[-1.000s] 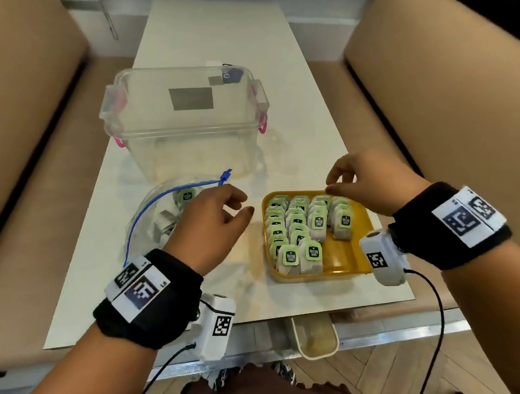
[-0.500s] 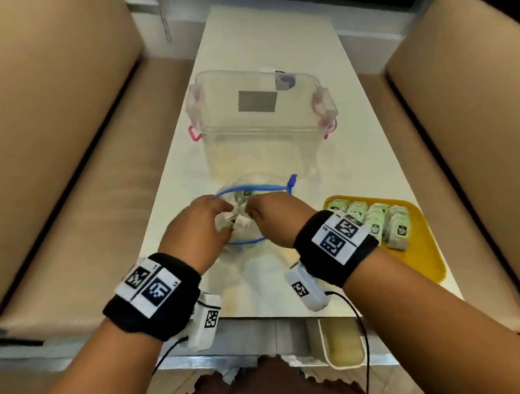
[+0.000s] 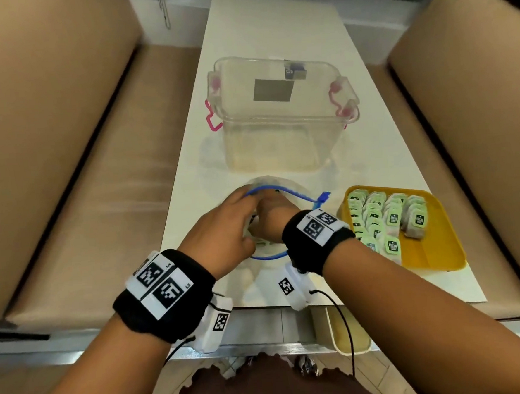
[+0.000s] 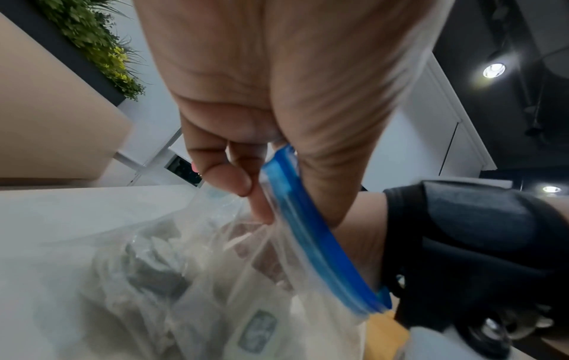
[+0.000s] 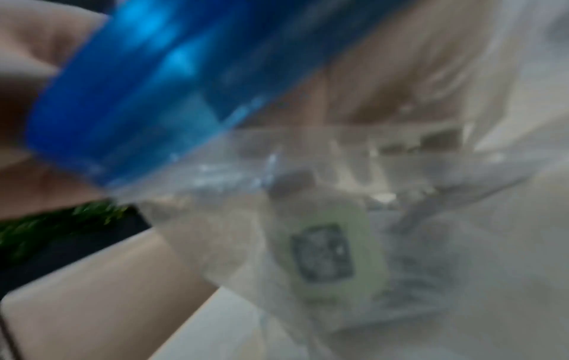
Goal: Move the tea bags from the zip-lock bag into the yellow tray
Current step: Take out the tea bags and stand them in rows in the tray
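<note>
- Head view: both hands at the mouth of the zip-lock bag point(image 3: 286, 192) on the white bench point(image 3: 272, 28). Left hand point(image 3: 224, 232) on the bag's left edge at the blue zip strip point(image 3: 298, 198); right hand point(image 3: 273, 218) reaching down inside the opening, fingers hidden. Just to the right, the yellow tray point(image 3: 432, 247) with rows of green-tagged tea bags point(image 3: 392, 217) standing in it. Beyond the bag, a clear plastic box point(image 3: 281, 116) with pink latches.
- Left wrist view: left hand point(image 4: 277, 97) pinching the blue zip strip point(image 4: 311, 231) between thumb and curled fingers point(image 4: 237, 180), holding the mouth up and open. Tea bags point(image 4: 255, 331) visible through the clear film below.
- Right wrist view: blurred; blue strip point(image 5: 138, 92) across the upper left, one green-tagged tea bag point(image 5: 326, 251) behind the film. Grip of the right hand impossible to tell.
</note>
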### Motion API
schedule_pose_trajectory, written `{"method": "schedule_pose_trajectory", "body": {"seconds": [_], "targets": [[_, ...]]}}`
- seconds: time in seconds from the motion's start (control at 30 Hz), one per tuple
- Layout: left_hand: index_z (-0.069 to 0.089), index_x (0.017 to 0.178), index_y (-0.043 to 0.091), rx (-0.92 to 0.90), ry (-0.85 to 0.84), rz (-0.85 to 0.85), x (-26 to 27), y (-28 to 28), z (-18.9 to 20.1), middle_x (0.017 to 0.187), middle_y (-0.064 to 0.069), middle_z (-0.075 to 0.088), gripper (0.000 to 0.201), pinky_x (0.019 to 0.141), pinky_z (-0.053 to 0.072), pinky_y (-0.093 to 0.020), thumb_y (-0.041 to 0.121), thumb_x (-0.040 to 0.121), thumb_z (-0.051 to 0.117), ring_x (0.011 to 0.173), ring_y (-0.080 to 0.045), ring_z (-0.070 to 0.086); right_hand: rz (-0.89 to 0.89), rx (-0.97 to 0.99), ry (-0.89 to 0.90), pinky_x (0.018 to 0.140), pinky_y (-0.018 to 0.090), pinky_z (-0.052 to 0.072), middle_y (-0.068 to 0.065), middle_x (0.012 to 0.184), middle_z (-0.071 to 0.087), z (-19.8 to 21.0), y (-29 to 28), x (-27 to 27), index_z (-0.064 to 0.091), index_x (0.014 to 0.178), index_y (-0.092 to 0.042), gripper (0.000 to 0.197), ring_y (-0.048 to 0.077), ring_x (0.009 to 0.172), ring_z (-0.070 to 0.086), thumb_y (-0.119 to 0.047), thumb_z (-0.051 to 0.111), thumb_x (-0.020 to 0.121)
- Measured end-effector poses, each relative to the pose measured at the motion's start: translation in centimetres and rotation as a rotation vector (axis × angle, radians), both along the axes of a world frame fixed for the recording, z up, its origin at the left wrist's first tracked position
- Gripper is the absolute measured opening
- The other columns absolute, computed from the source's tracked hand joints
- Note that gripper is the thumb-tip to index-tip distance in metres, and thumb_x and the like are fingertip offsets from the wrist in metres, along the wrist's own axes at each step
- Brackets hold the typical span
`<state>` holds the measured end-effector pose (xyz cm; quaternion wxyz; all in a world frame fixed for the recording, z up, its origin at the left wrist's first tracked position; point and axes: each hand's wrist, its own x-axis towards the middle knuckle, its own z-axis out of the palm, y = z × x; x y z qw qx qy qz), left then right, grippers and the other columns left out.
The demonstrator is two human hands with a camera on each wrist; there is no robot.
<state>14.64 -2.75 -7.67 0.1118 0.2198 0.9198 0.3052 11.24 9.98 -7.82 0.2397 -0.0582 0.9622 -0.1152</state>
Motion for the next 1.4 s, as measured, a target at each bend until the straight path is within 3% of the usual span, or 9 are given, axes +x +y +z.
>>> {"method": "schedule_pose_trajectory", "body": {"seconds": [0.07,0.33,0.53,0.63,0.77,0.83,1.03,1.17,1.4], "targets": [[0.049,0.128,0.023,0.003,0.004,0.002,-0.1,-0.4,-0.1,0.145,0.014,0.037,0.063,0.078,0.048,-0.030,0.005,0.069,0.059,0.112,-0.019,0.056,0.017,0.045,-0.035,0.072,0.029,0.043,-0.002,0.082,0.056,0.2,-0.4,-0.5,0.058,0.100,-0.018,0.013,0.020,0.089,0.060,-0.022,0.055,0.088],[0.048,0.128,0.029,0.030,0.028,0.021,-0.7,-1.6,-0.6,0.145,0.021,0.033,0.064,0.068,0.043,-0.026,0.006,0.069,0.058,0.098,-0.017,0.059,0.090,0.138,-0.076,0.084,0.030,0.046,0.000,0.100,0.061,0.7,-1.6,-1.0,0.057,0.111,-0.019,0.024,0.018,0.093,0.059,-0.031,0.049,0.093],[0.048,0.129,0.027,0.044,0.034,0.028,-0.9,-1.9,-0.5,0.145,0.018,0.035,0.064,0.067,0.038,-0.023,0.005,0.070,0.060,0.093,-0.017,0.057,0.047,0.091,-0.085,0.063,0.026,0.042,-0.004,0.063,0.049,0.8,-1.8,-1.4,0.040,0.064,-0.021,0.028,0.015,0.063,0.053,-0.023,0.052,0.088],[0.047,0.131,0.030,0.045,0.043,0.019,-0.9,-1.9,-0.5,0.146,0.021,0.032,0.067,0.068,0.040,-0.022,0.004,0.070,0.059,0.094,-0.014,0.058,0.090,0.097,-0.073,0.078,0.028,0.040,-0.004,0.073,0.047,0.6,-1.8,-1.3,0.052,0.085,-0.015,0.013,0.015,0.080,0.050,-0.026,0.050,0.092],[0.047,0.132,0.030,0.062,0.046,0.032,-0.9,-1.9,-0.4,0.146,0.021,0.033,0.068,0.070,0.044,-0.024,0.003,0.070,0.056,0.091,-0.014,0.058,0.147,0.090,-0.056,0.082,0.026,0.039,0.006,0.105,0.064,0.6,-1.8,-1.0,0.059,0.115,-0.010,0.027,0.019,0.099,0.060,-0.023,0.047,0.095],[0.046,0.133,0.030,0.073,0.049,0.038,-0.9,-1.9,-0.5,0.146,0.020,0.034,0.069,0.077,0.050,-0.030,0.004,0.070,0.056,0.104,-0.018,0.059,0.098,0.024,-0.042,0.079,0.025,0.038,0.007,0.111,0.064,0.5,-1.6,-0.9,0.060,0.114,-0.009,0.026,0.021,0.100,0.059,-0.022,0.050,0.094],[0.038,0.140,0.032,0.080,0.037,0.085,-1.0,-1.8,-0.3,0.146,0.021,0.031,0.076,0.077,0.049,-0.030,0.005,0.071,0.057,0.098,-0.017,0.058,0.009,-0.050,0.093,0.062,0.025,0.035,-0.006,0.066,0.049,-0.1,-0.9,-0.8,0.062,0.091,-0.015,0.008,0.017,0.070,0.053,-0.015,0.056,0.086],[0.037,0.141,0.032,0.065,0.046,0.119,-1.2,-1.5,-0.1,0.147,0.020,0.031,0.077,0.075,0.048,-0.029,0.007,0.071,0.058,0.085,-0.014,0.056,0.020,-0.055,0.242,0.060,0.027,0.035,0.001,0.075,0.057,-0.2,0.4,0.2,0.060,0.085,-0.013,0.010,0.021,0.072,0.056,-0.009,0.051,0.086],[0.037,0.141,0.028,0.076,0.056,0.154,-1.3,0.0,0.3,0.149,0.013,0.031,0.077,0.086,0.049,-0.033,0.007,0.071,0.061,0.114,-0.018,0.055,0.024,-0.229,0.343,0.075,0.037,0.049,0.005,0.088,0.068,1.2,2.8,2.0,0.069,0.097,-0.014,0.021,0.023,0.082,0.061,-0.007,0.053,0.085]]}}
